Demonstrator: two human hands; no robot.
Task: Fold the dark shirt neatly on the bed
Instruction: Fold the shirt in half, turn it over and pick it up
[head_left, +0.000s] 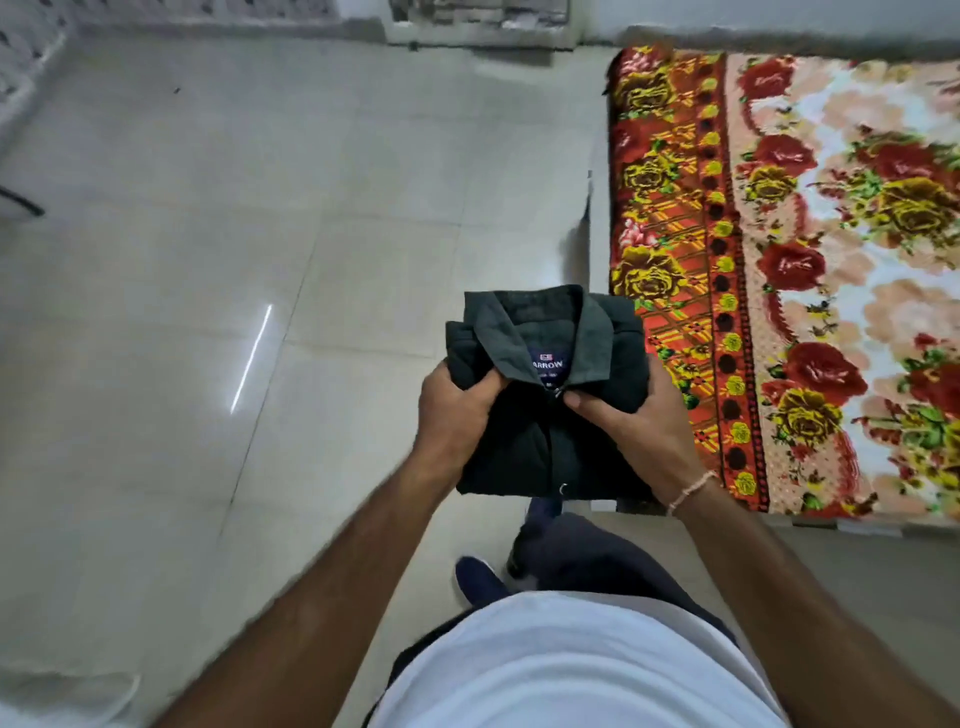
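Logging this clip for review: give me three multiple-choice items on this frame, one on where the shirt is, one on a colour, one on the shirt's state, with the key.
1. Where is the dark shirt?
A. Flat on the bed
B. Held in both hands, above the floor beside the bed
C. On the floor

2. The top worn by the person is:
A. White
B. Red
C. Black

3. The shirt is:
A. Spread open
B. Crumpled
C. Folded, collar on top

Key: B, the left hand and right hand grip it beside the bed; A, the white top shows below; C, a compact rectangle with the label visible.
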